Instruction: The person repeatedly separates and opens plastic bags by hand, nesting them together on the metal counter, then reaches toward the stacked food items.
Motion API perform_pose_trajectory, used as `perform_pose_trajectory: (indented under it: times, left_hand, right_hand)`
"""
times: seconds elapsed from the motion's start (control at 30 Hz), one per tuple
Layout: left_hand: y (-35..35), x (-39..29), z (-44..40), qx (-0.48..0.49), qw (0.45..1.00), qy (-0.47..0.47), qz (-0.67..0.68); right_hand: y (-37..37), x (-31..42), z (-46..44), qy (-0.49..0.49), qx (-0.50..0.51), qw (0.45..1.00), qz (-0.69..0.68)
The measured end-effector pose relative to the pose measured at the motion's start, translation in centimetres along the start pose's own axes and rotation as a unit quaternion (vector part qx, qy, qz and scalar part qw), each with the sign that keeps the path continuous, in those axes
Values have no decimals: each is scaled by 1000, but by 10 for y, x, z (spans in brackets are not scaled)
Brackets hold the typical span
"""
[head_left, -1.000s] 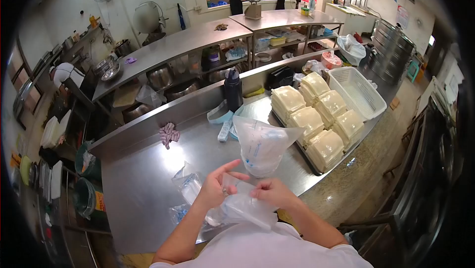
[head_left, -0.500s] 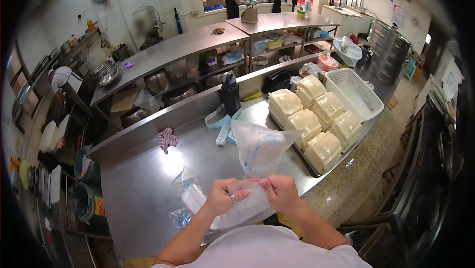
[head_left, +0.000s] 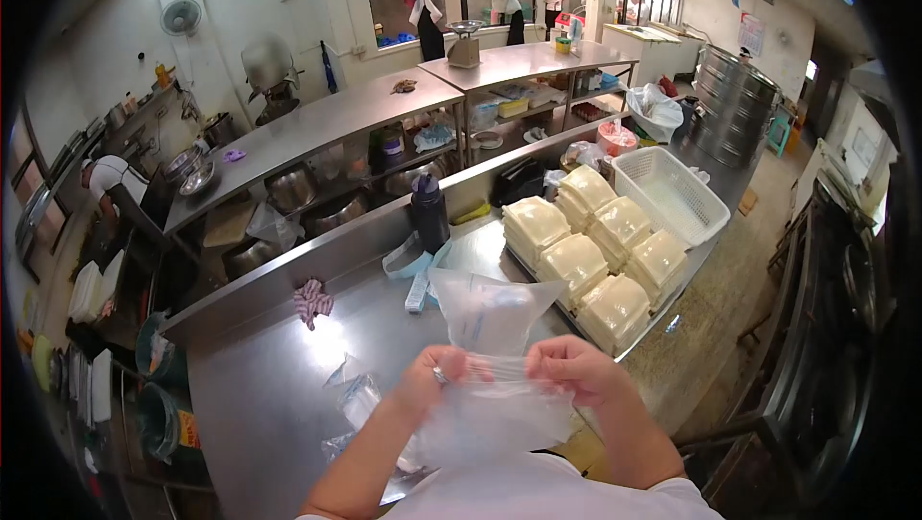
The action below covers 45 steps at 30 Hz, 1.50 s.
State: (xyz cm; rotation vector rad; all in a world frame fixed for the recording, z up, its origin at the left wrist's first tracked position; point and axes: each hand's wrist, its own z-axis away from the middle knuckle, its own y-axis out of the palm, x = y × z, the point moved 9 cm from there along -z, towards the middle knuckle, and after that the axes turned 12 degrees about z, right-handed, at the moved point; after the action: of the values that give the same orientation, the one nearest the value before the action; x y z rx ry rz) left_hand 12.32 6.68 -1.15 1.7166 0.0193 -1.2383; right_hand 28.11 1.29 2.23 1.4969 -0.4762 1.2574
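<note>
Both hands grip a translucent plastic bag (head_left: 499, 424), stretched flat between them near the table's front edge. My left hand (head_left: 430, 381) pinches its upper left side; a ring shows on one finger. My right hand (head_left: 581, 368) pinches the upper right side between thumb and fingers. Just beyond stands another translucent bag (head_left: 492, 314) with faint blue print, its top flared wide. Whether it touches the held bag is hidden. Left of my hands lie clear plastic packets (head_left: 360, 395). Several plastic-wrapped stacks of pale yellow sheets (head_left: 615, 314) sit to the right.
A dark bottle (head_left: 429, 215), a blue strap (head_left: 408, 261) and a striped cloth (head_left: 312, 302) are on the steel table (head_left: 259, 376). A white basket (head_left: 672, 195) and steel steamers (head_left: 735, 107) stand at the far right. Another person (head_left: 115, 179) bends at the left.
My hands have moved apart, spreading the plastic bag wider between them. The view has shifted slightly, so the table items appear a little further left.
</note>
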Motion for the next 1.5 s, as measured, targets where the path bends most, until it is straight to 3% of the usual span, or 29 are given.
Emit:
perform_pose_trajectory:
  times: [0.07,0.17,0.27,0.37,0.47,0.57,0.67,0.77,0.87,0.93,1.0,1.03,1.1,1.17,1.27,1.37,1.4,1.5]
  left_hand:
    - [18,-38,-6,0,999,-11,51]
    - [-15,-71,-30,-52,994,-16,92]
    - [-17,-88,-59,-211,975,-60,-31]
    - [-142,-10,-87,-176,984,-20,34]
    - [-147,39,-73,-216,971,-37,94]
    - [-123,42,-62,-281,957,-78,15]
    - [-143,54,-72,-252,968,-18,5]
    - [-156,35,-61,-237,950,-16,-203]
    - [-129,-19,-34,-219,936,43,-272]
    - [-124,-10,-40,-186,939,31,-288]
    - [-96,3,-48,-156,915,80,-364]
    - [-98,11,-41,-168,897,45,-407]
    - [-103,15,-38,-188,850,-10,-492]
    - [-105,16,-18,-183,867,-16,-464]
    - [-96,-7,-7,-180,871,-1,-457]
    - [-79,-34,-10,-196,844,16,-499]
    - [-74,-30,-23,-187,839,15,-510]
    - [-73,-9,-39,-163,836,22,-523]
  right_hand:
    - [-6,35,-2,-85,25,993,74]
    - [-45,79,-23,-73,-179,977,93]
    - [-90,72,-64,-24,-334,896,291]
    - [-130,10,-89,3,-380,859,343]
    - [-148,-37,-91,-25,-351,898,266]
    - [-165,-60,-91,-96,-389,844,355]
    - [-161,-63,-94,-110,-350,874,318]
    - [-161,-44,-80,-105,-306,900,291]
    - [-125,-7,-58,-168,-264,901,299]
    - [-77,25,-46,-203,-234,873,378]
    - [-68,-2,-71,-48,-209,877,430]
    - [-70,-18,-76,29,-196,870,452]
    - [-93,-34,-83,-42,-190,873,448]
    - [-89,-49,-76,-41,-144,889,432]
    - [-56,6,-53,-144,-171,891,396]
    - [-65,12,-63,-117,-217,868,431]
    - [-64,1,-70,-120,-222,896,365]
    - [-50,-7,-79,-192,-197,832,482]
